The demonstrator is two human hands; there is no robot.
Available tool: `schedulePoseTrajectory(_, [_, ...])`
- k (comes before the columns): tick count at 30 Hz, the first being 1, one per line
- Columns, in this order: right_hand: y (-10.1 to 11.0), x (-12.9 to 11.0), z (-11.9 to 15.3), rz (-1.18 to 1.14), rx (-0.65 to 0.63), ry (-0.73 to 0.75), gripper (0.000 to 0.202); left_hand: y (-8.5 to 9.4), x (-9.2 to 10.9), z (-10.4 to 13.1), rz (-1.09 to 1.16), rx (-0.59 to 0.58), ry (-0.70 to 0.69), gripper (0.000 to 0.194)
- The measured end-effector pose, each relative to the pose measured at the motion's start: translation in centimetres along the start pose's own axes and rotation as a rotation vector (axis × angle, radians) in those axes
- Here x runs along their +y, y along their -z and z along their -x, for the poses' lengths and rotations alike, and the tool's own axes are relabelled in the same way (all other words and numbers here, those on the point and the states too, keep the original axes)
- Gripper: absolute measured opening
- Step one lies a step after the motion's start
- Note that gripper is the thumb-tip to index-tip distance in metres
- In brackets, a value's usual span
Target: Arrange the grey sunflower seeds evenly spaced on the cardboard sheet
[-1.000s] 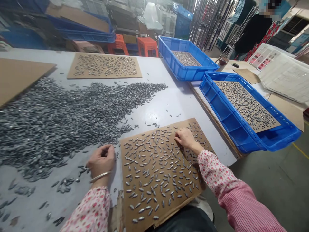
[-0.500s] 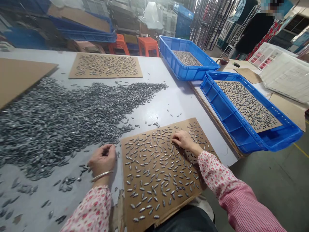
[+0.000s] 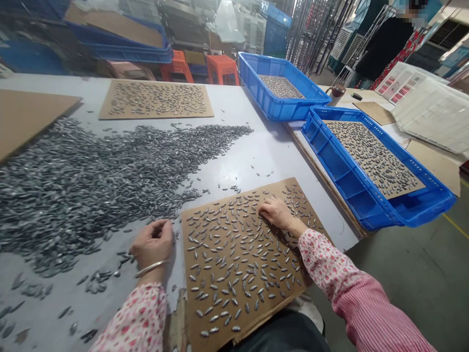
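White desk [image 3: 273, 146]: pieces [image 3: 236, 328] spread on card [image 3: 222, 337], more heaped left of it, crates [image 3: 351, 188] right, stools [image 3: 222, 68] beyond; left hand [image 3: 154, 242] curled beside card, right hand [image 3: 276, 212] over card, cannot tell whether either grip pinches.

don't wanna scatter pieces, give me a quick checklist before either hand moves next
1. Left hand beside, not on, the near cardboard sheet: ok.
2. No loose silver-grey pieces near the left hand: not ok, several lie close to it.
3. Right hand holding a piece: cannot tell, its grip is unclear.
4. Near cardboard sheet fully on the table: not ok, its front edge appears to overhang.
5. Nearer blue bin apart from both hands: ok.
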State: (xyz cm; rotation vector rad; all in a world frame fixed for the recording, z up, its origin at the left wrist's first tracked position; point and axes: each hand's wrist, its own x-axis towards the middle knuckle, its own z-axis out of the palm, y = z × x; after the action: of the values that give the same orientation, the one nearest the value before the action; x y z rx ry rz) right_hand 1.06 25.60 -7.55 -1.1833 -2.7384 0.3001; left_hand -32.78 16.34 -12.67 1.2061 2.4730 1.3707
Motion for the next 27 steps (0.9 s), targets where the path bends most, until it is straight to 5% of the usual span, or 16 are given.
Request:
schedulePoseTrajectory(4, [1.3, 0.2, 0.5, -0.102, -0.015, 0.008, 0.015, 0.1, 0.3, 0.0, -0.019, -0.007, 0.011, 0.034])
schedulePoseTrajectory(10, [2.8, 2.5, 1.3, -0.167, 0.087, -0.249, 0.011, 0.5, 1.2, -0.1, -0.034, -0.009, 0.026, 0.036])
schedulePoseTrajectory(15, [1.6, 3.6, 1.0, -0.037, -0.021, -0.208, 0.014, 0.6, 1.3, -0.1, -0.002, -0.017, 0.032, 0.034])
schedulePoseTrajectory(27, [0.6, 1.6, -1.9, 0.086, -0.143, -0.112, 0.015, 0.2, 0.5, 0.1, -0.006, -0.004, 0.001, 0.030])
